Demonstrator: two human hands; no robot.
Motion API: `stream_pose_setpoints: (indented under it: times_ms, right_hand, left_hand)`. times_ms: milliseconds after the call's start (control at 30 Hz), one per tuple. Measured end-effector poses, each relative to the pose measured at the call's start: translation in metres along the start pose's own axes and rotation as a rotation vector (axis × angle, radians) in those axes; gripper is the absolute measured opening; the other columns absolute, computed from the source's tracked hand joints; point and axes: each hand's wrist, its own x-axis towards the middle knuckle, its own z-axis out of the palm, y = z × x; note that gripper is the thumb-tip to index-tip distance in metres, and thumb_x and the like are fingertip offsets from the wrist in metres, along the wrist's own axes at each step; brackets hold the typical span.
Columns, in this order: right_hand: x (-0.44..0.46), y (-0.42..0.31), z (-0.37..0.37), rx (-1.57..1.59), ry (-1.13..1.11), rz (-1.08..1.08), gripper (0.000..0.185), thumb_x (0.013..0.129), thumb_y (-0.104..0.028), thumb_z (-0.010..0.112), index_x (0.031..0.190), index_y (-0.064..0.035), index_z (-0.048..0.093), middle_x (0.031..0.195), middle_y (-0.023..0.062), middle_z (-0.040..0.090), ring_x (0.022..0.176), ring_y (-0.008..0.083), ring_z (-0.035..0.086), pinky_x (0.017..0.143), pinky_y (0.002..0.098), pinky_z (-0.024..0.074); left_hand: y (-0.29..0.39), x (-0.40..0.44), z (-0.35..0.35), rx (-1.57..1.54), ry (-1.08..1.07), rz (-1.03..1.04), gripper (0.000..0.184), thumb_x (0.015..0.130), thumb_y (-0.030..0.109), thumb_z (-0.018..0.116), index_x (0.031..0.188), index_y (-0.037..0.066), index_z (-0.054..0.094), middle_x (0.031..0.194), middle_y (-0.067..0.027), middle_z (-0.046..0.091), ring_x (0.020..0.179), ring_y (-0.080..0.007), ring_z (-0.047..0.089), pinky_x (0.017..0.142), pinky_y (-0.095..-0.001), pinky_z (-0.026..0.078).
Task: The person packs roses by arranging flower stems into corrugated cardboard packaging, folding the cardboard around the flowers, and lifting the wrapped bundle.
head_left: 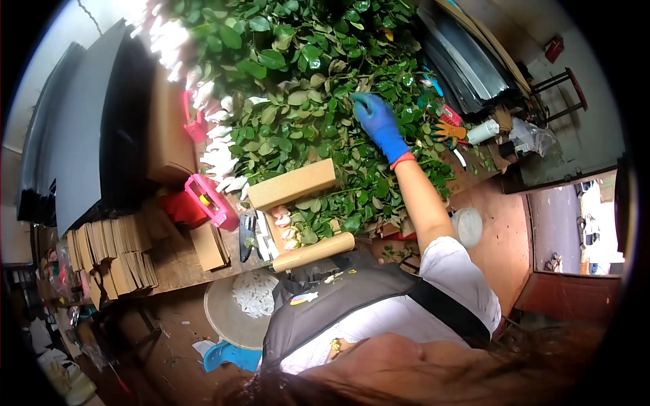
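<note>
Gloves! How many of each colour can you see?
Blue glove, on the right hand: 1
Mostly orange glove, lying by the leaves: 1
Total: 2

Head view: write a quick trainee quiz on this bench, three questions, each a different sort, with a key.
1. True or false: the right hand is bare.

2. Which of these is nearest to the right hand?
A) the pink box
B) the green leafy stems
C) the white bucket

3. Fill the gap: in the picture, the loose orange glove lies to the ____ of the right hand.

Key:
1. False; it wears a blue glove.
2. B
3. right
</note>
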Motion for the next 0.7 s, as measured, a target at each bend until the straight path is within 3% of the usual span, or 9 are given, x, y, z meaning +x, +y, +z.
stream_pose_setpoints:
  times_ms: [200,300,333,400,433,500,567,667,700]
  right_hand:
    - [0.087,0.062,0.051,-0.62,0.099,-0.331,0.026,0.088,-0.022,0.064,0.112,-0.019,0.072,0.126,0.0083,0.066,0.114,0.0321,0.062,0.099,0.0455,0.0472]
    - [0.09,0.061,0.059,-0.938,-0.163,-0.289,0.024,0.083,-0.022,0.065,0.106,-0.0212,0.072,0.117,0.007,0.065,0.11,0.0323,0.061,0.098,0.0471,0.0451]
    - [0.097,0.069,0.061,-0.863,-0.159,-0.28,0.023,0.081,-0.023,0.067,0.104,-0.021,0.072,0.111,0.0074,0.065,0.106,0.0319,0.061,0.095,0.0463,0.0467]
    - [0.11,0.076,0.051,-0.732,-0.117,-0.302,0.017,0.081,-0.024,0.066,0.096,-0.0196,0.072,0.094,0.0084,0.063,0.095,0.0312,0.063,0.084,0.0456,0.051]
    - [0.11,0.054,0.031,-0.679,-0.083,-0.263,0.019,0.083,-0.024,0.066,0.099,-0.0184,0.073,0.1,0.0096,0.068,0.096,0.0318,0.066,0.084,0.0455,0.0534]
    - [0.105,0.043,-0.009,-0.32,0.138,-0.524,0.03,0.085,-0.022,0.068,0.114,-0.0139,0.073,0.125,0.0112,0.069,0.11,0.0325,0.066,0.096,0.0429,0.0523]
    - [0.082,-0.039,-0.069,-0.317,0.129,-0.647,0.025,0.088,-0.014,0.067,0.112,-0.0097,0.073,0.115,0.0118,0.072,0.107,0.0319,0.067,0.092,0.0413,0.0526]
    - [0.041,-0.084,-0.12,-0.379,-0.019,-0.812,0.03,0.086,-0.007,0.07,0.116,-0.0069,0.071,0.111,0.015,0.072,0.1,0.0357,0.069,0.087,0.0424,0.0542]
    - [0.017,-0.113,-0.13,-0.352,-0.146,-0.776,0.035,0.085,-0.007,0.071,0.12,-0.0075,0.07,0.111,0.0153,0.072,0.101,0.0342,0.069,0.087,0.0425,0.0542]
  left_hand:
    - [-0.003,0.031,0.013,-0.028,0.171,0.068,0.035,0.087,0.04,0.07,0.098,0.007,0.064,0.082,-0.0177,0.07,0.078,-0.0392,0.069,0.071,-0.0462,0.053]
    - [-0.006,0.036,-0.008,-0.031,0.429,0.121,0.035,0.087,0.04,0.069,0.1,0.007,0.065,0.083,-0.0178,0.071,0.079,-0.0395,0.069,0.073,-0.0466,0.054]
    - [0.051,-0.018,-0.086,-0.178,0.355,0.021,0.031,0.089,0.031,0.073,0.102,0.005,0.063,0.088,-0.0118,0.07,0.08,-0.0257,0.066,0.074,-0.0407,0.053]
    - [0.074,-0.035,-0.128,-0.362,0.505,0.137,0.027,0.09,0.03,0.068,0.102,0.006,0.065,0.088,-0.018,0.071,0.084,-0.0367,0.07,0.075,-0.046,0.054]
    - [0.074,-0.029,-0.135,-0.465,0.551,0.155,0.022,0.092,0.026,0.067,0.1,0.005,0.064,0.086,-0.0168,0.07,0.082,-0.0348,0.069,0.074,-0.0431,0.054]
    - [0.089,-0.023,-0.159,-0.623,0.676,0.362,0.015,0.095,0.018,0.066,0.099,0.003,0.064,0.088,-0.0146,0.07,0.081,-0.0248,0.069,0.075,-0.0365,0.054]
    - [0.114,-0.021,-0.189,-0.734,0.677,0.428,0.018,0.096,0.015,0.067,0.107,0.001,0.066,0.091,-0.0113,0.071,0.084,-0.0176,0.067,0.078,-0.0324,0.053]
    - [0.139,0.0,-0.217,-0.863,0.549,0.467,0.02,0.095,0.009,0.068,0.113,0.0,0.065,0.099,-0.0061,0.072,0.09,-0.0119,0.066,0.082,-0.0287,0.053]
    - [0.157,-0.002,-0.231,-1.136,0.41,0.543,0.028,0.094,0.004,0.068,0.121,0.0,0.061,0.105,-0.0076,0.07,0.097,-0.0131,0.067,0.088,-0.0281,0.053]
